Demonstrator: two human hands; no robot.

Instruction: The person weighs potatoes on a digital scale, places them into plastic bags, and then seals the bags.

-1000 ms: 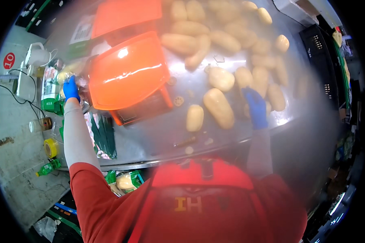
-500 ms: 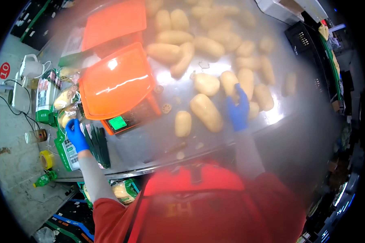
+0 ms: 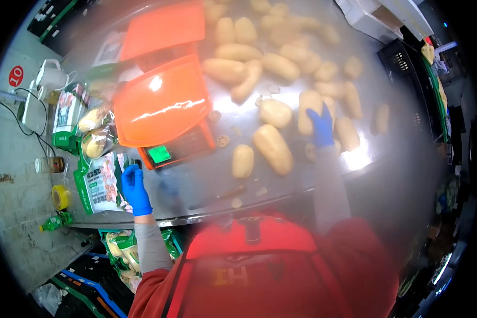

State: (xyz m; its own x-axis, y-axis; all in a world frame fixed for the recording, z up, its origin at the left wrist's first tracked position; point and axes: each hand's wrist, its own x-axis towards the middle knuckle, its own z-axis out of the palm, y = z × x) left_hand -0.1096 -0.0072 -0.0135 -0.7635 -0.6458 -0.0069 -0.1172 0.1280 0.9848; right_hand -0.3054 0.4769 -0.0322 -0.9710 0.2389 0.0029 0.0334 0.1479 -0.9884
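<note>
My left hand [image 3: 136, 191], in a blue glove, is at the right edge of a green-and-white printed plastic bag [image 3: 102, 185]. Its fingers are curled together; whether they pinch anything is hidden. Beyond it lie clear-fronted packs of lotus root [image 3: 96, 143]. My right hand [image 3: 321, 126], also blue-gloved, reaches among peeled lotus root sections. Its fingers are spread, one lying against a pale section [image 3: 308, 106]. Left of that hand are a rounded section [image 3: 275, 113], a long section [image 3: 273, 150] and a short upright one [image 3: 243, 161].
Orange bins [image 3: 164, 103] stand left of centre on the metal table [image 3: 206, 183]. More lotus root pieces spread toward the far side, with thin slices [image 3: 223, 141] near the bins. A black crate [image 3: 403, 61] is at the right; yellow tape [image 3: 61, 197] is at the left.
My left hand has moved right and nearer, away from the lotus root packs. Dark green strips beside the printed bag no longer show. My right hand has shifted up slightly against a lotus root section.
</note>
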